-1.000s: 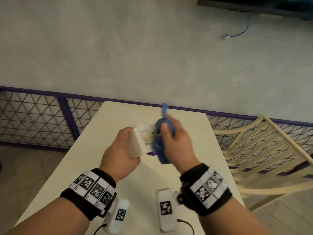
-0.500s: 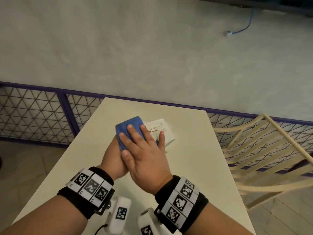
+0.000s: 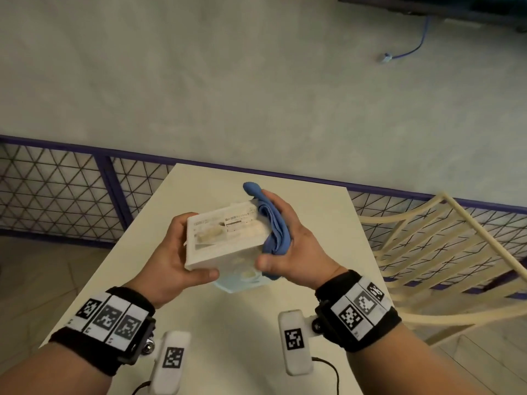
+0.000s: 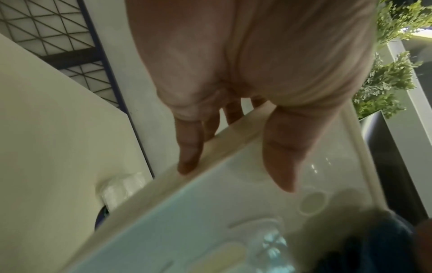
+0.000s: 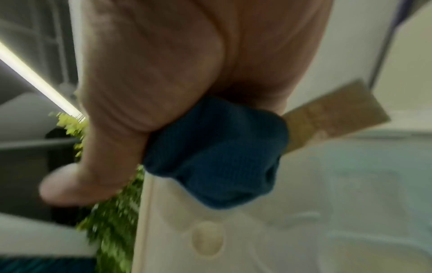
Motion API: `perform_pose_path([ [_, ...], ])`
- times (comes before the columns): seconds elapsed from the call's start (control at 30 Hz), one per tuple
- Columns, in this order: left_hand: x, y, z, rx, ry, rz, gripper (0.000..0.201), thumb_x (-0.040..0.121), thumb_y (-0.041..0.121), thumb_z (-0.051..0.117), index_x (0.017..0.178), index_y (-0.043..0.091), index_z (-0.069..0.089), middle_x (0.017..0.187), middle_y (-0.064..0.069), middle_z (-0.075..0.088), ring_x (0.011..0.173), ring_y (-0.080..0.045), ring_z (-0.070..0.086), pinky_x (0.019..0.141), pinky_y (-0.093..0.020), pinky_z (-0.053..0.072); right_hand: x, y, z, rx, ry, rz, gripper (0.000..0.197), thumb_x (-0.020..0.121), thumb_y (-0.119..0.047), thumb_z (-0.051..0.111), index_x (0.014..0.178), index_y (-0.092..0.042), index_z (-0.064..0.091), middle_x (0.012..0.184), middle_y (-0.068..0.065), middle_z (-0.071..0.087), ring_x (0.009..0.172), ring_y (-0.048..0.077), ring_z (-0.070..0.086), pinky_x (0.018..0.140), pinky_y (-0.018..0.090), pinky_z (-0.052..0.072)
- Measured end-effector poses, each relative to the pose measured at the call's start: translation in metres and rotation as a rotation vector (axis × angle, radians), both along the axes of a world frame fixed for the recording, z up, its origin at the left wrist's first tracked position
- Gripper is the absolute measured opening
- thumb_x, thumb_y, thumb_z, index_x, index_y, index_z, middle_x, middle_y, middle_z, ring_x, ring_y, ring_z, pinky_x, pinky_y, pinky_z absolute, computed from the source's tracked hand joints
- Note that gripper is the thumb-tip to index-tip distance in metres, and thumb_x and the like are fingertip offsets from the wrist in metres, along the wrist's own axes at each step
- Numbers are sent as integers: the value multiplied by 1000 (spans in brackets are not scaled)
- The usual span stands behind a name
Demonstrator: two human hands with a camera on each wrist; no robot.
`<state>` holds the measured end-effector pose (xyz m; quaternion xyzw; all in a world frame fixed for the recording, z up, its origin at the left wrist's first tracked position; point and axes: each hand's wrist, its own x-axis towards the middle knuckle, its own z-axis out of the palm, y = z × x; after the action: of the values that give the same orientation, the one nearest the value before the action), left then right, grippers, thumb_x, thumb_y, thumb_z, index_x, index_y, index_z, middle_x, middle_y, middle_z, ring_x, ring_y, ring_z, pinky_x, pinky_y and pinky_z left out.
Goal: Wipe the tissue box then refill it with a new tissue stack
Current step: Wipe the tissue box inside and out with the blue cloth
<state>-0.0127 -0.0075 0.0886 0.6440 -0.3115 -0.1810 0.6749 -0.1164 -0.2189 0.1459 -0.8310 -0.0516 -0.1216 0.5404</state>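
Tissue box (image 3: pixel 228 238) clasped in left grip (image 3: pixel 171 258), right grip (image 3: pixel 296 252) pressing blue cloth (image 3: pixel 273 223) against its end

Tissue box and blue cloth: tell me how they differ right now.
The tissue box is white, rigid and flat-sided, with printed labelling; the blue cloth is soft and bunched into folds. The left hand holds the tissue box above the table; the right hand grips the blue cloth against the box's right end. Both are off the table.

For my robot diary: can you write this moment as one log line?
step: wiping | left hand: holds tissue box | right hand: presses blue cloth on box end
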Motion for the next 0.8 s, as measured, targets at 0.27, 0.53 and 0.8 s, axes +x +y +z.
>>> perform_pose_path([
  [0.27, -3, 4, 36, 677, -555, 30, 111, 52, 52, 84, 137, 57, 12, 134, 35, 29, 112, 6, 43, 91, -23, 46, 13, 20, -14, -599, -149, -33, 90, 66, -31, 80, 143, -17, 35, 129, 9, 44, 121, 24, 40, 106, 47, 35],
  [0.53, 3, -6, 14, 418, -564, 236, 44, 72, 25, 73, 106, 39, 47, 105, 6, 66, 96, -5, 59, 86, -8, 43, 4, 71, -19, -840, -97, -67, 74, 89, -60, 36, 151, -30, 8, 161, -3, -1, 148, 17, -12, 112, 52, -20],
  [0.8, 3, 26, 0, 358, -151, 189, 81, 42, 36, 85, 112, 43, 45, 117, 15, 58, 117, -11, 52, 78, -46, 58, 5, -47, -44, -647, 95, -490, 57, 93, -47, 13, 148, -33, 21, 158, -12, 18, 146, 3, 10, 115, 45, -15],
])
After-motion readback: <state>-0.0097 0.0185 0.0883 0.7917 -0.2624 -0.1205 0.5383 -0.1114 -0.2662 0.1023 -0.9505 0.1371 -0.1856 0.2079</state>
